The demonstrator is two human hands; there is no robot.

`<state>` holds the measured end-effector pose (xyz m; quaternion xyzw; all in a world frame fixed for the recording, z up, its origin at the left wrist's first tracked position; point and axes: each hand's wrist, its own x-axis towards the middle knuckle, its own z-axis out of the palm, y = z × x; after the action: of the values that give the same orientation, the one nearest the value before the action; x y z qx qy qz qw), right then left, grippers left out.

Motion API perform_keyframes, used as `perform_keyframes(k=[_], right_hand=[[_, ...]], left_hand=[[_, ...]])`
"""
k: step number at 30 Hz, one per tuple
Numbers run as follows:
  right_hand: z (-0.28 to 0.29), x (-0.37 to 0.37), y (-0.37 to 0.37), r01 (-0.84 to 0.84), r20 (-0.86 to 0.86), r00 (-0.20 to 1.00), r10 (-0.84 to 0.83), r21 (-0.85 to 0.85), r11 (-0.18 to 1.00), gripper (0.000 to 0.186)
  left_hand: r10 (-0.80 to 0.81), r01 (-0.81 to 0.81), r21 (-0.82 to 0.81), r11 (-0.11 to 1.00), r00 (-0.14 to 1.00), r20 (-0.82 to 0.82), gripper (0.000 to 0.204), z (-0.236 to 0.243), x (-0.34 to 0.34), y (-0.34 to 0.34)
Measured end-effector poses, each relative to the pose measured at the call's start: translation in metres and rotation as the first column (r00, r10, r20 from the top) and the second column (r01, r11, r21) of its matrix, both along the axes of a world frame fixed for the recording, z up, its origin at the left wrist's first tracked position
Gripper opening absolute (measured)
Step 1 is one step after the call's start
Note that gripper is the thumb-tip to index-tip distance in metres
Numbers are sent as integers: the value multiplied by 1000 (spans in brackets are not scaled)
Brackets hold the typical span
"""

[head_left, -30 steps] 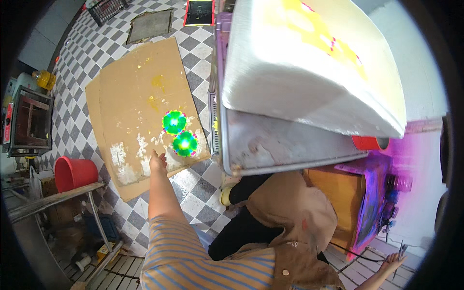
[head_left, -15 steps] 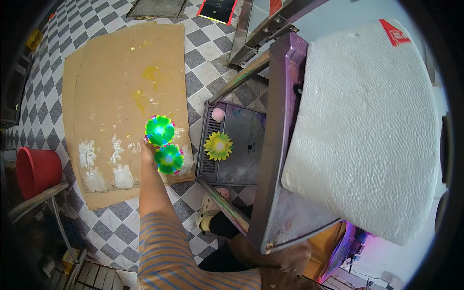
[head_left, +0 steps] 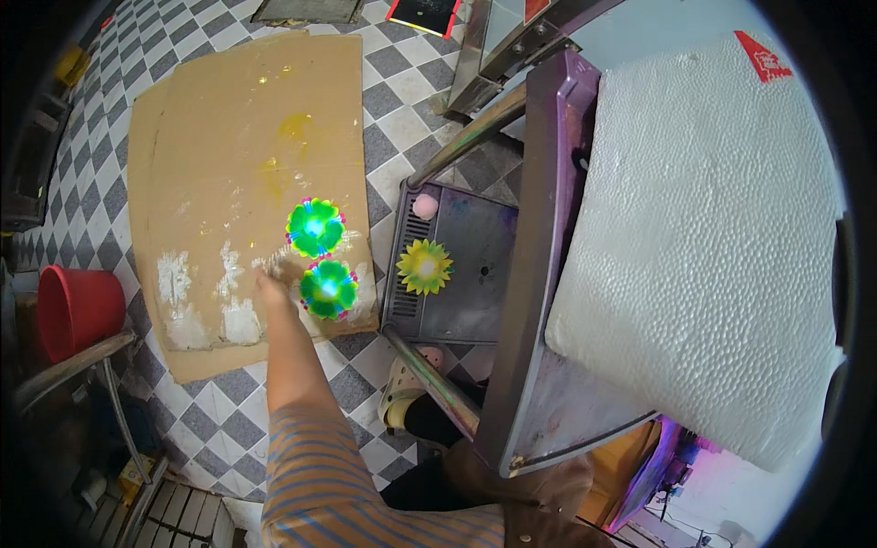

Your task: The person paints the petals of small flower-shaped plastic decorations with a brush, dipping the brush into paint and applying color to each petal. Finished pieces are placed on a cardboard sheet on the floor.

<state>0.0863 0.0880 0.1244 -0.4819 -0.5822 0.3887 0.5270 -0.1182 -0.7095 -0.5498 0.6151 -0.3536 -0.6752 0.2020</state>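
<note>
Checkered floor (head_left: 393, 135) bears cardboard (head_left: 210, 137), where an upper green flower (head_left: 316, 228) lies at twelve o'clock from a lower green flower (head_left: 329, 289). Just off the latter's nine o'clock is the left hand (head_left: 270, 289), its grip released. Toward three o'clock, a yellow flower (head_left: 425, 267) sits on a grey shelf (head_left: 461, 315), a pink ball (head_left: 425, 206) at its twelve.

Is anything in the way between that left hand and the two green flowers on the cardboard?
Nothing visible stands between: the left hand is beside the lower green flower, over the cardboard, and the upper green flower lies just beyond, uncovered.
</note>
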Motion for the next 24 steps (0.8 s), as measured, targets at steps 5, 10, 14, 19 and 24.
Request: perform_keyframes(k=[5,10,14,19,24], right_hand=[[1,-4,7,-2,19,1000,2,6,1000,38],[2,-13,16,-17,25,1000,17,11,1000,38],[5,-16,23,-27,30,999,27,8,1000,39],[12,-36,28,-18,75,997,17,13,1000,39],[21,-72,28,-23,56,998,24,-15,1000,39]], left_hand=[[80,-174,200,964,911,404,22,-18,102,41],[63,-143,507,850,983,172,19,-6,104,70],[69,-96,487,868,995,72,15,-19,113,70],[189,-251,326,912,960,208,20,-20,127,70],[156,-263,439,859,952,264,21,27,113,71]])
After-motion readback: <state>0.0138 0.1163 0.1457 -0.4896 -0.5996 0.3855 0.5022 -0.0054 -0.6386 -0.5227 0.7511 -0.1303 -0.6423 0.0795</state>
